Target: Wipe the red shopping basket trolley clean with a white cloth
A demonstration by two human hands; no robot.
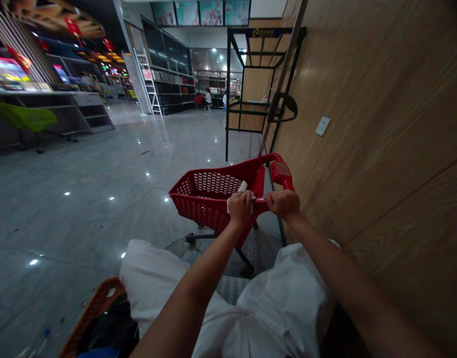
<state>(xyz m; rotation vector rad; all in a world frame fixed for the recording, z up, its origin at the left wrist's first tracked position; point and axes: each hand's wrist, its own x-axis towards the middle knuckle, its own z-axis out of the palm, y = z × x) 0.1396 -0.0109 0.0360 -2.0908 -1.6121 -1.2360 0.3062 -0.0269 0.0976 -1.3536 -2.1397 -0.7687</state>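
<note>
A small red shopping cart [209, 206] with a perforated plastic basket stands side-on before my knees. My left hand [240, 206] is closed at the cart's near rim, by one end of the handle bar. Something white and crumpled, like a cloth or tissue [242, 186], pokes out of that fist. My right hand [284, 203] wraps round the handle bar [260, 200], just below a red square block [280, 171] on the cart's frame. No goods show in the part of the basket I can see.
A wood-panelled wall [381, 149] with a socket [322, 126] rises close on my right. Ahead stands a dark metal frame [228, 94], a pole with a grey loop handle [282, 107] beside it. An orange basket [88, 313] holding dark items sits at my lower left. People crouch far off.
</note>
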